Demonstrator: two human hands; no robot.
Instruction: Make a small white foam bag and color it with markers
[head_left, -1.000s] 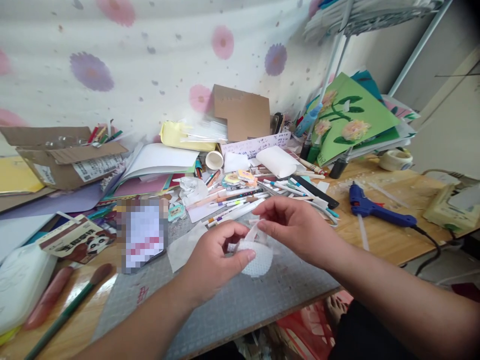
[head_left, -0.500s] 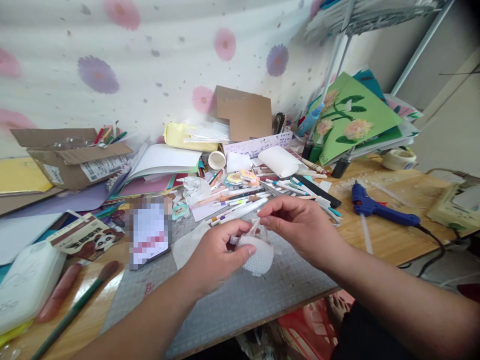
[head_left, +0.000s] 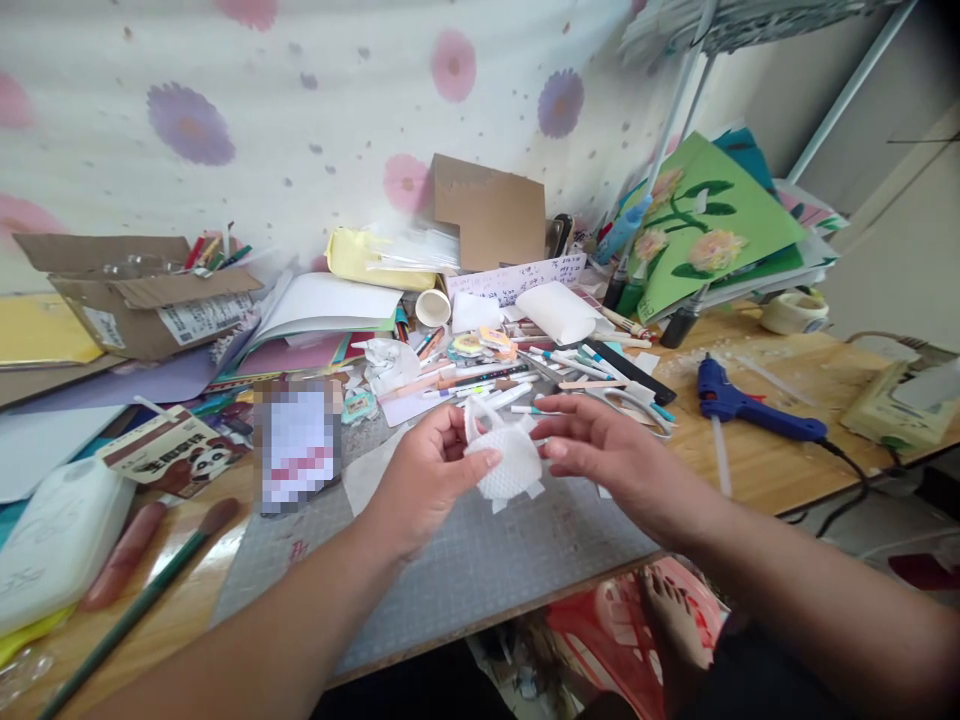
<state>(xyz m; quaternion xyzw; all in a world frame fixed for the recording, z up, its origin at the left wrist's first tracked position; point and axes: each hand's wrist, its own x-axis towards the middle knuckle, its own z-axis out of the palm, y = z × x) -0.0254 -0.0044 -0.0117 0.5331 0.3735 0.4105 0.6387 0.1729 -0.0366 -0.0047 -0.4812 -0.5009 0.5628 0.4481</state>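
My left hand (head_left: 439, 462) pinches a small white piece with a dimpled texture (head_left: 510, 465), thumb on its front and fingers behind. It looks like a little pouch or basket with a loop at the upper left and small tabs along the bottom; its exact kind I cannot tell. Just right of it is my right hand (head_left: 589, 440), fingers apart and curved toward its edge. Whether a fingertip touches the edge is unclear. Both hands are above a grey cutting mat (head_left: 450, 590).
Behind the hands lie several pens and pencils (head_left: 480, 378) and scissors (head_left: 637, 408). A blue glue gun (head_left: 750, 408) with a cord rests at right. At left are a phone (head_left: 298, 445), a long brush (head_left: 142, 610) and a cardboard box (head_left: 142, 300).
My right hand has let go of the top of the white piece and moved slightly right, its fingers opening. My left hand still holds the piece, whose loop now shows.
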